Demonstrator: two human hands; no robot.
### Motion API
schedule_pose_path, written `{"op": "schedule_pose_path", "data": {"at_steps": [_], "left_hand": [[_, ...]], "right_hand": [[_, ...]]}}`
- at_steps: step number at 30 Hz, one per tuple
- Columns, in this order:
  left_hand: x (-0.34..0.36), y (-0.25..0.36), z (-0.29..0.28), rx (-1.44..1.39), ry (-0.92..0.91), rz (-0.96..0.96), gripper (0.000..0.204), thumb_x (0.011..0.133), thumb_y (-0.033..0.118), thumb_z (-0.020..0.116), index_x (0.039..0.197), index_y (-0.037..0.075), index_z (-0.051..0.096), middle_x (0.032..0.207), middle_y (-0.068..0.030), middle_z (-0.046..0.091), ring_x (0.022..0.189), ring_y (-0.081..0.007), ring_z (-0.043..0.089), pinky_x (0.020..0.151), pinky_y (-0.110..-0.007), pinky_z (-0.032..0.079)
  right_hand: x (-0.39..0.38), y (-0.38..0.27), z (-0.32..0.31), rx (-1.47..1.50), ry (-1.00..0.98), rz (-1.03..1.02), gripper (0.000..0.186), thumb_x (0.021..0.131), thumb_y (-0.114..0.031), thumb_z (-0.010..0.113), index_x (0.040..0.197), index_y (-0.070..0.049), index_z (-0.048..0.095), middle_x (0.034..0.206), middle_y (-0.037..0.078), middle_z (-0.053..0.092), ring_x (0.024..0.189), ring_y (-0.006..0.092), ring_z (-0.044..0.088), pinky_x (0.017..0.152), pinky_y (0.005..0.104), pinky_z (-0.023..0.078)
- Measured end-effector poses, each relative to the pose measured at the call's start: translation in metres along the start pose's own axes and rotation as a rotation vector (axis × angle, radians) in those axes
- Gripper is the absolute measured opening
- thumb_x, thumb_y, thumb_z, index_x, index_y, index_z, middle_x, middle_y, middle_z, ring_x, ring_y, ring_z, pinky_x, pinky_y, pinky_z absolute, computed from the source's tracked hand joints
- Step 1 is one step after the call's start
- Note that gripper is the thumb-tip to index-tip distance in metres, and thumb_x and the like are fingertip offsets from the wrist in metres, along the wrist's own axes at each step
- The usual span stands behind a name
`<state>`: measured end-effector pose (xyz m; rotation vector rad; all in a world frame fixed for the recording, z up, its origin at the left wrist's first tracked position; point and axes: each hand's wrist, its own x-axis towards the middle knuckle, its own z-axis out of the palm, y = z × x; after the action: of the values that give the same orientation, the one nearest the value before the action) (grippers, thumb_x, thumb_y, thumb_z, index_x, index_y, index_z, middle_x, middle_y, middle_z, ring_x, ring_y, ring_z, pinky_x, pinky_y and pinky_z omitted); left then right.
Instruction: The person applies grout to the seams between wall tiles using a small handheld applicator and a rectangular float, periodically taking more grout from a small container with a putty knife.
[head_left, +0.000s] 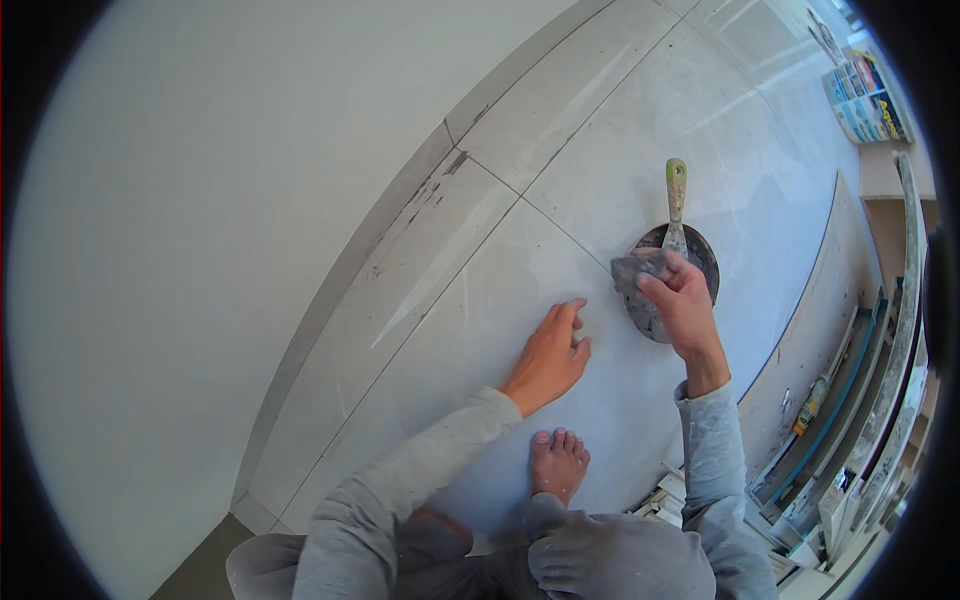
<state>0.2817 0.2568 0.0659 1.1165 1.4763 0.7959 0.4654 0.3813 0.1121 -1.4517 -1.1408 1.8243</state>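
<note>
Over the near-left rim of the bowl (711, 272), as the camera sees it, the right hand (684, 303) has a dark, smeared scraper (635, 270) pinched between thumb and fingers, closed down on its right end; whether the scraper touches the bowl I cannot tell. The left hand (552, 358) hangs to the left of the bowl and nearer the body, fingers loosely curled, thumb apart, with nothing visible in it. If the scraper carries loose paste, tilting it there could drop some on the tile (590, 200) left of the bowl, and a slick coating might let it turn in so slight a pinch. The knife (676, 195) is another likely hazard: its handle juts past the bowl's far rim, so a forearm or sleeve catching it could flip it out or drag the bowl along. The scraper's free edge points left, away from the bowl's middle, and its long axis seems to run roughly crosswise, though fingers hide one end; the knife's runs away from the body, handle outward, blade inside the bowl.
</note>
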Motion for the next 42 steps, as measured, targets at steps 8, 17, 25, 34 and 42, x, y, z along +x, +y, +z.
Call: {"op": "schedule_pose_path", "data": {"at_steps": [8, 17, 25, 34, 42], "left_hand": [[-0.057, -0.016, -0.124, 0.44, -0.313, 0.147, 0.04, 0.092, 0.008, 0.065, 0.13, 0.003, 0.056, 0.115, -0.0154, 0.063, 0.1, -0.036, 0.065, 0.085, -0.047, 0.054], [-0.138, 0.021, -0.234, 0.584, -0.324, 0.009, 0.032, 0.093, 0.007, 0.067, 0.124, 0.007, 0.063, 0.1, -0.0094, 0.065, 0.092, -0.0289, 0.067, 0.082, -0.04, 0.054], [-0.217, 0.017, -0.273, 0.519, -0.259, -0.38, 0.03, 0.094, 0.003, 0.066, 0.123, 0.008, 0.065, 0.097, -0.0079, 0.065, 0.089, -0.0239, 0.067, 0.08, -0.036, 0.054], [-0.261, -0.039, -0.221, 0.285, 0.065, -0.39, 0.028, 0.094, -0.001, 0.065, 0.122, 0.003, 0.066, 0.099, -0.0093, 0.068, 0.09, -0.0198, 0.067, 0.081, -0.032, 0.054], [-0.285, -0.044, -0.209, 0.151, 0.229, -0.37, 0.028, 0.094, -0.002, 0.062, 0.122, 0.001, 0.066, 0.1, -0.0099, 0.069, 0.091, -0.0191, 0.067, 0.081, -0.032, 0.054]], "right_hand": [[0.11, -0.027, 0.094, -1.018, -0.318, -0.948, 0.043, 0.079, 0.016, 0.064, 0.116, -0.004, 0.069, 0.11, 0.013, 0.072, 0.107, 0.0337, 0.066, 0.092, 0.0385, 0.056], [0.135, -0.051, 0.087, -1.232, -0.607, -0.756, 0.031, 0.077, 0.017, 0.063, 0.102, 0.001, 0.071, 0.104, 0.014, 0.072, 0.109, 0.0345, 0.064, 0.092, 0.0411, 0.056], [0.137, -0.052, 0.086, -1.239, -0.656, -0.86, 0.032, 0.078, 0.016, 0.06, 0.103, -0.001, 0.071, 0.1, 0.013, 0.073, 0.106, 0.0323, 0.065, 0.089, 0.0417, 0.055], [0.122, -0.006, 0.126, -1.038, -0.183, -0.945, 0.032, 0.084, 0.011, 0.059, 0.111, -0.003, 0.069, 0.101, 0.017, 0.071, 0.1, 0.0375, 0.066, 0.089, 0.0455, 0.053], [0.123, -0.028, 0.102, -0.781, 0.013, -0.591, 0.027, 0.091, 0.003, 0.063, 0.117, -0.001, 0.068, 0.099, 0.023, 0.074, 0.095, 0.0387, 0.074, 0.084, 0.0394, 0.056]]}}
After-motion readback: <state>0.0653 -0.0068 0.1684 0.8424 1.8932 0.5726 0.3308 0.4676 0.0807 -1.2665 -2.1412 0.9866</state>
